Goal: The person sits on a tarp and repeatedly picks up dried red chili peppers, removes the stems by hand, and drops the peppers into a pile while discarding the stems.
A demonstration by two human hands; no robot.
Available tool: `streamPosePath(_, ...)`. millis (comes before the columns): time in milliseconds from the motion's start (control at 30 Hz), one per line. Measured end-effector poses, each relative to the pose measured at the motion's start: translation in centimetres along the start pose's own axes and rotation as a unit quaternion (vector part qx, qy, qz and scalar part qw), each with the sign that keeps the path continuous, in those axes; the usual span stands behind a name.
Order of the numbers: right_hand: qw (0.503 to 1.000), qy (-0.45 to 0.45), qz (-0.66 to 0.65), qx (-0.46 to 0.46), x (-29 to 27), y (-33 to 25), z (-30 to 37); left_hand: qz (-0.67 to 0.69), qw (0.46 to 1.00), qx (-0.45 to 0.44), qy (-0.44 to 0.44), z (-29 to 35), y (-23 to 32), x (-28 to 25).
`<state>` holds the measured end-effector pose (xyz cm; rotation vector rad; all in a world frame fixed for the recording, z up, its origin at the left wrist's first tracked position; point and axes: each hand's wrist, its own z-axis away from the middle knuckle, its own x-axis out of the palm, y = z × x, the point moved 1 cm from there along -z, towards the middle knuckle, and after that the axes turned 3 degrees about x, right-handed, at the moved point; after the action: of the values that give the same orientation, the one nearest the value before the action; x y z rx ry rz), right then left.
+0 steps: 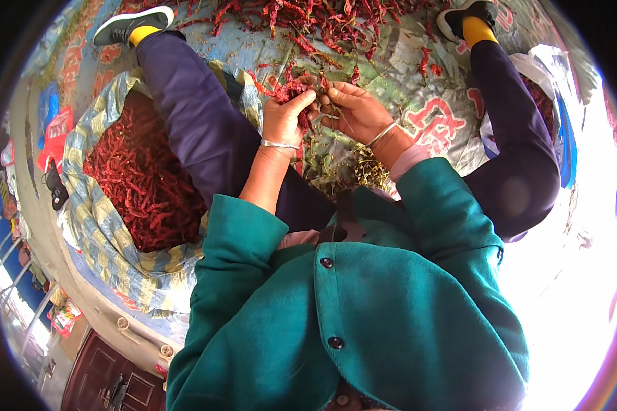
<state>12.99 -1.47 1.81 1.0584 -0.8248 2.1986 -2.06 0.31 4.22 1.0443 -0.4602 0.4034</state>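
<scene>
At the upper middle of the frame, the left hand (pixel 284 118) is curled closed around dried red peppers (pixel 291 91), one slanting lengthwise toward the upper left. The right hand (pixel 360 113), fingers drawn into a narrow pinch, holds thin stalks (pixel 339 114) trailing toward the lower right.

Red chillies (pixel 291 92), teal jacket (pixel 391 294), dark purple trousers (pixel 193 106), yellow socks (pixel 478 31), blue-and-yellow checked sack (pixel 113 250)

Head-worn fisheye view, close overhead, facing down
</scene>
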Motion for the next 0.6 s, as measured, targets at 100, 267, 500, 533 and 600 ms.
streamPosePath(100, 0.999, 0.032, 0.032, -0.018, 0.2, -0.2, 0.1, -0.01, 1.0, 0.015, 0.002, -0.1, -0.3, -0.5)
streamPosePath(267, 0.961, 0.104, 0.246, -0.075, 1.3, -0.3, 0.8, -0.219, 0.971, 0.084, 0.043, -0.1, -1.7, -1.2)
streamPosePath(500, 0.9, 0.111, 0.373, -0.197, 1.1, 0.1, 0.6, -0.098, 0.993, 0.013, 0.057, 0.3, -2.0, -0.7)
streamPosePath(533, 0.908, 0.098, 0.356, -0.196, 1.2, 0.2, 0.5, -0.058, 0.996, -0.006, 0.062, 0.5, -2.1, -0.8)
streamPosePath(600, 0.925, 0.07, 0.321, -0.192, 1.0, 0.5, 0.6, 0.051, 0.996, -0.067, 0.042, 0.6, -2.5, -1.4)
